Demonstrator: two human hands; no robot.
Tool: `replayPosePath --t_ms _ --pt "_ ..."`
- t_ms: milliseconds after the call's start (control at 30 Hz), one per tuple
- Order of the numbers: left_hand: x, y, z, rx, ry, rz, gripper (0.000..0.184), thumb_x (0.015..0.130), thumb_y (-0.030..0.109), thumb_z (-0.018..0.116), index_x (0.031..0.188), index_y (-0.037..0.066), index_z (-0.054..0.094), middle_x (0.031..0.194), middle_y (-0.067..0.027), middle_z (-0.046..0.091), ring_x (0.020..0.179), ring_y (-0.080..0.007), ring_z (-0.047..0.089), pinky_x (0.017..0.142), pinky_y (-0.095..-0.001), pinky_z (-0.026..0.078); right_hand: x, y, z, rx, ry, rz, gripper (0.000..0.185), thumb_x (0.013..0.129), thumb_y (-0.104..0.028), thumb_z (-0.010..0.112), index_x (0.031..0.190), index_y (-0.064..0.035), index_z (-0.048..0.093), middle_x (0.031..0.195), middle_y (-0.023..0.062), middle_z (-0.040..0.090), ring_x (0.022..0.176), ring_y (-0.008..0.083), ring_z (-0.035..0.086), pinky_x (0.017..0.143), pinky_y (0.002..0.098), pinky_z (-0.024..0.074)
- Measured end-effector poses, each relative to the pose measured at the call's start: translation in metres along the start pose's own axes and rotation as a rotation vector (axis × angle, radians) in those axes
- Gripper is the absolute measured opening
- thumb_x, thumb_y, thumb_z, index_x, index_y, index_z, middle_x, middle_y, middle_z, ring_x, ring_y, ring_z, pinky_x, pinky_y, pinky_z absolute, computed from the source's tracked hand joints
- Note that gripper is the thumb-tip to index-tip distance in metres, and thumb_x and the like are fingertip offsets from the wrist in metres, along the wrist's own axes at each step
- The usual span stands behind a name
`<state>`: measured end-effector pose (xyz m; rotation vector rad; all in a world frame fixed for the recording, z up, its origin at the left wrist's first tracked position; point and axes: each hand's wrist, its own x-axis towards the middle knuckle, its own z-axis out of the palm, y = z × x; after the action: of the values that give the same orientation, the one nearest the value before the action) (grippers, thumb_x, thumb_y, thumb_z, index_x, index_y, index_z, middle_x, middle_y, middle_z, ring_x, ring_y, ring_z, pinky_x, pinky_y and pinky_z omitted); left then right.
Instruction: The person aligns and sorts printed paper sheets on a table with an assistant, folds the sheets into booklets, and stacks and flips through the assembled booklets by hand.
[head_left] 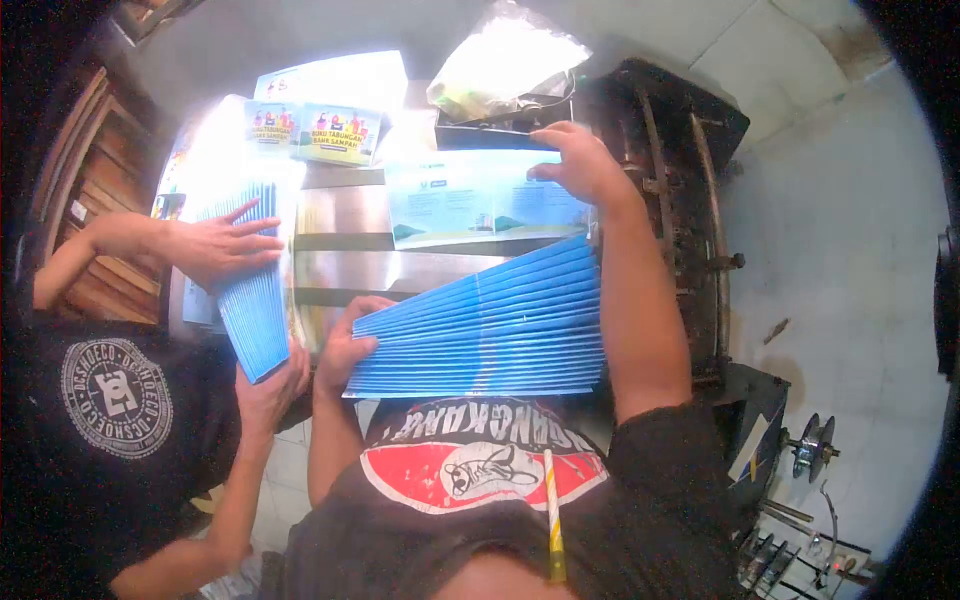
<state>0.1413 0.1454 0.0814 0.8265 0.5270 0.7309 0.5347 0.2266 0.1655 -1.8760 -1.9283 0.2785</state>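
Observation:
My left hand [348, 345] is closed on the narrow end of a fanned stack of blue printed sheets [480, 330], close to my shirt. The sheets spread wider towards the right, their edges showing as several thin steps. My right hand [580, 165] is raised beyond the wide end of the fan, over the right part of a flat blue printed sheet [440, 205]. Its fingers are curved but apart, with nothing seen between them. The right forearm passes alongside the fan's wide end.
To the left a co-worker's hands [225, 245] hold another fanned stack of blue sheets [255, 310]. Booklets with yellow print [340, 135] lie at the back of the table. A clear plastic bag [510, 65] stands behind. Dark metal machinery [685, 210] is on the right.

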Motion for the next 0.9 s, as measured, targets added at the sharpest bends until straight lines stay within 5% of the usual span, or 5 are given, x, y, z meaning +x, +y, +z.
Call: replayPosePath --t_ms 367,667,733,800,900 --pt "0.003 0.006 0.001 0.167 0.012 -0.018 0.066 0.073 0.03 0.077 0.124 0.0 0.047 0.12 -0.0139 0.055 0.111 -0.0226 0.056 0.097 -0.0379 0.046 -0.153 -0.076 -0.027 0.029 -0.378 -0.013 0.014 0.079 -0.018 0.069 0.09 -0.0095 0.069 0.093 0.0086 0.063 0.098 0.0272 0.061 0.087 0.0414 0.0485" --pt "-0.001 -0.002 0.003 0.027 -0.012 0.062 0.047 0.083 0.028 0.069 0.116 0.001 0.053 0.121 -0.0156 0.056 0.114 -0.0264 0.054 0.099 -0.0418 0.044 -0.129 -0.085 -0.081 -0.069 -0.063 -0.138 0.013 0.079 -0.022 0.071 0.082 -0.0091 0.07 0.082 0.0106 0.066 0.083 0.0263 0.063 0.079 0.041 0.0461" --pt "-0.007 -0.003 0.001 0.041 0.223 -0.116 0.046 0.085 0.03 0.068 0.117 0.0 0.053 0.119 -0.0157 0.057 0.115 -0.027 0.054 0.101 -0.0429 0.043 -0.112 -0.081 -0.101 -0.136 -0.001 -0.096 0.015 0.079 -0.022 0.071 0.084 -0.0074 0.07 0.08 0.0119 0.067 0.08 0.0273 0.064 0.078 0.0405 0.0468" --pt "-0.003 -0.01 -0.008 0.12 0.225 -0.057 0.038 0.087 0.028 0.065 0.112 0.0 0.055 0.117 -0.0145 0.058 0.114 -0.026 0.054 0.101 -0.0422 0.042 -0.094 -0.077 -0.112 0.363 -0.071 0.138 0.019 0.081 -0.022 0.072 0.088 -0.0044 0.071 0.082 0.0136 0.068 0.078 0.0291 0.066 0.075 0.0393 0.0491" --pt "0.003 -0.006 -0.001 0.161 -0.017 0.088 0.032 0.086 0.029 0.065 0.102 0.002 0.059 0.114 -0.0128 0.058 0.109 -0.0241 0.054 0.098 -0.0393 0.042 -0.088 -0.084 -0.112 0.351 0.153 -0.019 0.02 0.082 -0.021 0.072 0.091 -0.003 0.071 0.084 0.0138 0.07 0.076 0.0296 0.067 0.072 0.0377 0.0505"
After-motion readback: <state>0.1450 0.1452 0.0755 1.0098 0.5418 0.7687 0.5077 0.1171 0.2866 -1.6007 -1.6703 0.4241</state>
